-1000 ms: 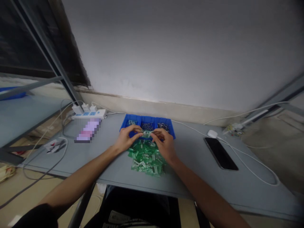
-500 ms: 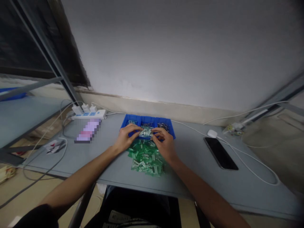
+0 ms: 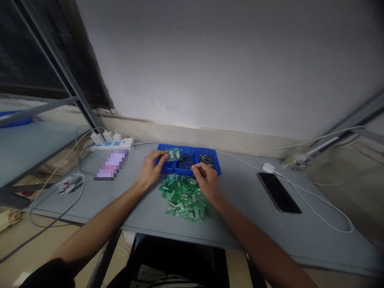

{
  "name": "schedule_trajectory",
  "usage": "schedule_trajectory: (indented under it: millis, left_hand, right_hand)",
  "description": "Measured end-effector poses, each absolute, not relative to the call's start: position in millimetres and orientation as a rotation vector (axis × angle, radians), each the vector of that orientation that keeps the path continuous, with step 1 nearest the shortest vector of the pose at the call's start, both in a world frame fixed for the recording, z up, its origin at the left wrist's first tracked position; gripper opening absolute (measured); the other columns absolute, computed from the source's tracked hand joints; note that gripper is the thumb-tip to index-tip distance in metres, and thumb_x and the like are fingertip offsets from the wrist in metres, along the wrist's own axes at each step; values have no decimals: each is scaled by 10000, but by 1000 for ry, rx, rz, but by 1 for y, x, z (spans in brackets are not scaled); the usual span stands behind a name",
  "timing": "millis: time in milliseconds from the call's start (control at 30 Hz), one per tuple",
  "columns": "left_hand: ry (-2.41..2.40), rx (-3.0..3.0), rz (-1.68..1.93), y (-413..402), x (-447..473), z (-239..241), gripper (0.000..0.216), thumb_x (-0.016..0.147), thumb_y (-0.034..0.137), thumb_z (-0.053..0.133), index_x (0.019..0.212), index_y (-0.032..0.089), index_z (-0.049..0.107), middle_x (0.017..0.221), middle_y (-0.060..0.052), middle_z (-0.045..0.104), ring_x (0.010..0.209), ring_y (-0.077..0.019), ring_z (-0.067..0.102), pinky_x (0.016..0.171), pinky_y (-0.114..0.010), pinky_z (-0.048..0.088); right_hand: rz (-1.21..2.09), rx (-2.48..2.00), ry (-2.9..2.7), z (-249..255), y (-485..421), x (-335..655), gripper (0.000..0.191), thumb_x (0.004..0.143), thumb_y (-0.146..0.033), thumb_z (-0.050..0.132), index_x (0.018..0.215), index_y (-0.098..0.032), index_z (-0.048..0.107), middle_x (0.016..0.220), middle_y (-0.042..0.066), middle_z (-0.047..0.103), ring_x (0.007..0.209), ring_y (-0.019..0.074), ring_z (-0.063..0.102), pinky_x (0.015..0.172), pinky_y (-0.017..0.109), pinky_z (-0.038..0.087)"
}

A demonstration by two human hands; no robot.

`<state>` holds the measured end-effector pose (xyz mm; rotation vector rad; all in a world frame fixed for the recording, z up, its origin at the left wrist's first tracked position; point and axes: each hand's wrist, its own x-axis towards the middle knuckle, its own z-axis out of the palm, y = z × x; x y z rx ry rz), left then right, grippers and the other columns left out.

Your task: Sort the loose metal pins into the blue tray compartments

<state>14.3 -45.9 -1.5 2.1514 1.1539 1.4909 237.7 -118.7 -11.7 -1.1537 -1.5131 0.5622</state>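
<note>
My left hand (image 3: 152, 166) pinches a small clear-green plastic bag (image 3: 175, 154) by its left edge, with pale pieces showing inside. The bag hangs over the left and middle compartments of a blue divided bin (image 3: 167, 170). My right hand (image 3: 206, 179) is at the front of the bin, its fingertips pressed together by the middle compartment; whatever lies between them is too small to make out. Dark metal screws or pins (image 3: 186, 161) lie in the middle compartment, and similar metal pieces (image 3: 206, 160) fill the right one. Just in front, several green bags (image 3: 186, 200) lie in a pile.
A black phone (image 3: 279, 193) and a white charger case (image 3: 268, 168) with a looping cable lie on the right. On the left are a power strip (image 3: 121, 145) with plugs, a blurred phone-like screen (image 3: 111, 165) and a crumpled wrapper (image 3: 68, 185). A wall stands behind the table.
My left hand has moved left and up with the bag, away from my right hand. My right hand has let go of the bag and stayed almost in place. The middle compartment is more exposed.
</note>
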Motion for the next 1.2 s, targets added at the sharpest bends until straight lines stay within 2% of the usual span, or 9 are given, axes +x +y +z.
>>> schedule_trajectory:
  millis: [200, 333, 400, 500, 600, 733, 833, 967, 1200]
  left_hand:
    - [1568, 2176, 1362, -11, -12, -14, 283, 947, 408, 590, 882, 190, 758, 928, -67, 624, 943, -237, 546, 919, -404, 459]
    - [1637, 2337, 1121, -5, -16, -22, 299, 910, 432, 625, 824, 187, 773, 1038, -107, 598, 1049, -290, 526, 1015, -488, 426]
    - [1682, 2404, 1076, -8, -15, -21, 263, 901, 416, 633, 861, 203, 781, 1103, -114, 591, 1094, -321, 515, 1040, -520, 405]
    - [1724, 2459, 1084, -15, -12, -16, 237, 883, 366, 656, 1045, 232, 765, 1147, -109, 584, 1110, -330, 513, 1033, -512, 417]
    - [1637, 2534, 1100, -21, -9, -11, 261, 907, 338, 634, 1121, 240, 746, 1194, -110, 581, 1131, -321, 511, 1037, -487, 430]
    - [1484, 2638, 1039, -26, -5, -11, 279, 972, 371, 552, 992, 230, 792, 1310, -104, 568, 1235, -328, 471, 1090, -512, 397]
    - [1454, 2698, 933, -29, -3, -12, 304, 984, 373, 533, 924, 253, 806, 1386, -72, 563, 1295, -332, 439, 1122, -546, 353]
    - [1471, 2712, 879, -31, -2, -12, 328, 994, 348, 515, 873, 257, 806, 1398, -53, 581, 1303, -318, 435, 1155, -565, 300]
    - [1485, 2692, 895, -31, -2, -11, 375, 1008, 364, 475, 878, 222, 797, 1403, -76, 583, 1285, -326, 436, 1150, -572, 295]
  right_hand:
    - [507, -1144, -1536, -12, -119, 238, 323, 984, -448, 562, 776, -208, 621, 663, -22, 575, 576, 129, 488, 562, 260, 367]
    - [439, -1150, -1573, -10, -120, 237, 321, 991, -430, 554, 763, -212, 607, 620, -38, 523, 551, 122, 454, 562, 262, 354]
    - [394, -1172, -1583, -10, -120, 237, 330, 996, -432, 541, 751, -217, 594, 600, -42, 493, 543, 125, 446, 559, 264, 352]
    - [294, -1229, -1606, -12, -118, 240, 327, 1006, -413, 519, 749, -223, 585, 596, -37, 510, 546, 135, 474, 570, 270, 367]
    - [127, -1273, -1756, -16, -115, 243, 231, 1009, -289, 487, 837, -222, 628, 749, 9, 645, 674, 164, 587, 651, 285, 420]
    - [-74, -1269, -2087, -17, -114, 244, 203, 928, -125, 508, 993, -224, 673, 952, 63, 707, 952, 229, 625, 820, 340, 471]
    - [-128, -1251, -2230, -14, -117, 243, 134, 909, -240, 619, 1022, -215, 687, 965, 80, 705, 987, 257, 598, 878, 387, 477]
    - [-161, -1270, -2331, -10, -121, 243, 276, 870, -426, 713, 1037, -208, 682, 984, 80, 712, 975, 263, 607, 877, 413, 455]
    - [-228, -1264, -2465, -9, -125, 243, 124, 866, -286, 670, 960, -205, 664, 948, 64, 712, 890, 231, 625, 852, 391, 399]
